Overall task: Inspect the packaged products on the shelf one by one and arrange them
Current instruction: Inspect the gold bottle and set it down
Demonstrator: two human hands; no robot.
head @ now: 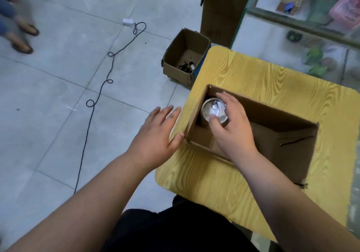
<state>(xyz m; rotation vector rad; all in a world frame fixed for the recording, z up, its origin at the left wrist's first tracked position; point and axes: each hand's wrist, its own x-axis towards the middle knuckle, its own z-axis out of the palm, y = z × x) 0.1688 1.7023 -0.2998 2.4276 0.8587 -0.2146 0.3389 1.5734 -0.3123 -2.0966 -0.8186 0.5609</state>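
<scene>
**A:** At nine o'clock, on the grey tiled floor (58, 96), we see a thin black cord (109, 66) running in loops down toward seven. How does our left hand lie?

**B:** Our left hand (159, 135) is flat just left of centre, palm down, fingers straight and pointing to one o'clock. It holds nothing. Its thumb is just beside the near left corner of the cardboard box (282, 150).

**A:** Up at twelve, a smaller open carton (175, 70) sits on the floor.

**B:** Right of centre, the can (214, 109) stands upright in the box's far left corner. It is round, with a shiny pull-tab lid.

**A:** Our right hand (231, 127) comes in from five o'clock, fingers and thumb curled round the can's top, gripping it.

**B:** The box is plain brown card, open-topped, on a yellow wood-grain table (253, 72) with rounded corners.
</scene>
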